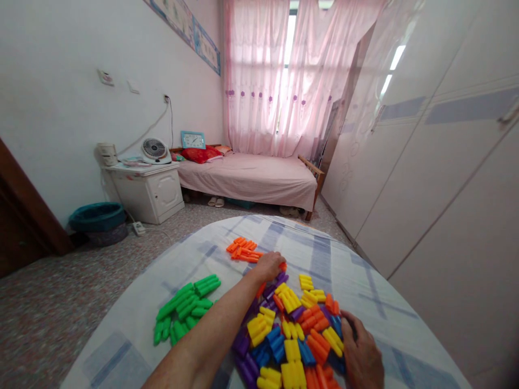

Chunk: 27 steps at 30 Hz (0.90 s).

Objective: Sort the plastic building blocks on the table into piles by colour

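Note:
A mixed pile of plastic building pieces shaped like joined tubes covers the near part of the table. Yellow pieces (292, 351), orange pieces (318, 346), blue pieces (276, 343) and purple pieces (245, 363) lie jumbled there. My left hand (269, 267) stretches past the pile's far side, its fingers curled down over an orange piece (283, 266). At the pile's right edge rests my right hand (363, 354), thumb and fingers loosely apart beside blue and yellow pieces. Left of my forearm sits a group of green pieces (186, 302); farther back is an orange group (242, 248).
The round table wears a white and blue checked cloth (389, 319). Beyond it stand a pink-covered bed (251, 175), a white bedside cabinet (162, 192) with a small fan (154, 149), and a teal-lined bin (99, 221). White wardrobes (454, 216) line the right side.

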{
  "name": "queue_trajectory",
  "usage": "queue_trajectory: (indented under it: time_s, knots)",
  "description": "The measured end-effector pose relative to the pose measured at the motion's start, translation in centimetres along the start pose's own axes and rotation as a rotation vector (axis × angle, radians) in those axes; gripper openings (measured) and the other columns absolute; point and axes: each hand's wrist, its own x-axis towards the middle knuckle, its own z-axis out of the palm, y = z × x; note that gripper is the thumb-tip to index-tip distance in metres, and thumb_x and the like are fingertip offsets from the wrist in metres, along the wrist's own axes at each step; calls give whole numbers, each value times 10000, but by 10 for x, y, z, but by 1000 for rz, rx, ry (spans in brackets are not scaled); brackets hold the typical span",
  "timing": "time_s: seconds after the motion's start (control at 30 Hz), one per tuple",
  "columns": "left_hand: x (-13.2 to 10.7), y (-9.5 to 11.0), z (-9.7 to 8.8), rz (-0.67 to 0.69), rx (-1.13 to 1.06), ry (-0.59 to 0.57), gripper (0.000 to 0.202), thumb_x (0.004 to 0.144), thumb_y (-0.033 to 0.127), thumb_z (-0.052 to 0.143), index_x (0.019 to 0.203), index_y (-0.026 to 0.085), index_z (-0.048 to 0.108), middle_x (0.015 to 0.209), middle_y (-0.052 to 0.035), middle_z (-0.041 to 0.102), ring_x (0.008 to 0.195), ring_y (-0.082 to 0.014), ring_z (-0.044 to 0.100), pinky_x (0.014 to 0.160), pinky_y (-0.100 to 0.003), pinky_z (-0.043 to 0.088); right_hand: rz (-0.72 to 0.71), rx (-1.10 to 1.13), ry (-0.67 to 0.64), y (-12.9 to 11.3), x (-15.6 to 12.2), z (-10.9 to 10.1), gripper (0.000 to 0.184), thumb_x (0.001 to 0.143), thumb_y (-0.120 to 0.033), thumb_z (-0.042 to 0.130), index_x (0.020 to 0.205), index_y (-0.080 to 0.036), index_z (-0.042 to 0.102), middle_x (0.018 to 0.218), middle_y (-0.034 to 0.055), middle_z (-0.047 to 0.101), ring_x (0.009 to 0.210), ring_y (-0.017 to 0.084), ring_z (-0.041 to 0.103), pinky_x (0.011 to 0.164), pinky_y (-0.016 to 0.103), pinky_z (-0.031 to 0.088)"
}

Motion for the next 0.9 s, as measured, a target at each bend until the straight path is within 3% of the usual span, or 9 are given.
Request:
queue_trajectory:
  time_s: [0.13, 0.27, 0.37, 0.43, 0.6, 0.73, 0.8, 0.9]
  knots:
    - [-9, -7, -9, -75, 66, 62, 181, 776, 184, 565, 925, 206, 665, 994, -91, 652, 957, -222, 600, 816, -300, 461, 4, -16, 10, -2, -1, -1, 460, 834, -493, 307, 1013, -254, 658, 958, 82, 699, 827, 247, 615, 672, 329, 477]
    - [-20, -36, -34, -213, 142, 164, 215, 816, 179, 514, 986, 208, 641, 1055, -111, 616, 1062, -245, 537, 910, -356, 415, 0, -12, 14, -7, -4, -3, 448, 832, -476, 319, 1018, -249, 658, 976, 85, 695, 843, 245, 611, 685, 327, 472]
    - [-27, -56, -50, -331, 182, 185, 193, 809, 167, 508, 931, 189, 657, 989, -126, 626, 1031, -266, 544, 878, -385, 430, 19, -15, 6, -10, -4, -4, 456, 833, -469, 315, 1025, -240, 659, 970, 90, 692, 844, 243, 608, 691, 327, 468]
    - [-34, -58, -56, -365, 194, 189, 184, 799, 164, 516, 909, 182, 664, 965, -127, 631, 1018, -270, 549, 859, -382, 436, 30, -24, -3, -10, -3, -4, 462, 835, -463, 305, 1030, -238, 659, 963, 92, 692, 843, 244, 606, 689, 330, 464]
    - [-59, -26, -52, -306, 173, 229, 230, 869, 273, 464, 1007, 205, 635, 1078, -96, 620, 1061, -225, 543, 872, -318, 415, 29, -40, -5, -12, -4, -4, 461, 836, -440, 302, 1051, -235, 655, 984, 98, 687, 849, 244, 602, 690, 334, 456]
    - [-83, 0, -38, -261, 88, 84, 359, 767, 530, 579, 942, 223, 642, 910, -50, 675, 843, -212, 623, 698, -277, 441, 40, -31, 2, -15, -4, -5, 448, 834, -431, 309, 1026, -232, 661, 963, 86, 689, 841, 233, 601, 704, 325, 453]
    - [-90, 6, -31, -260, 50, 15, 343, 709, 513, 637, 886, 219, 645, 868, -51, 679, 807, -227, 630, 656, -276, 431, 44, -27, -1, -15, -4, -5, 445, 835, -432, 307, 1018, -233, 662, 958, 81, 689, 838, 228, 601, 708, 320, 452]
    - [-93, 6, -24, -274, 27, 25, 151, 733, 331, 613, 811, 206, 646, 836, -57, 676, 790, -225, 630, 644, -273, 420, 33, -23, -6, -13, -3, -5, 442, 836, -437, 312, 1023, -238, 660, 959, 79, 689, 839, 228, 600, 705, 316, 451]
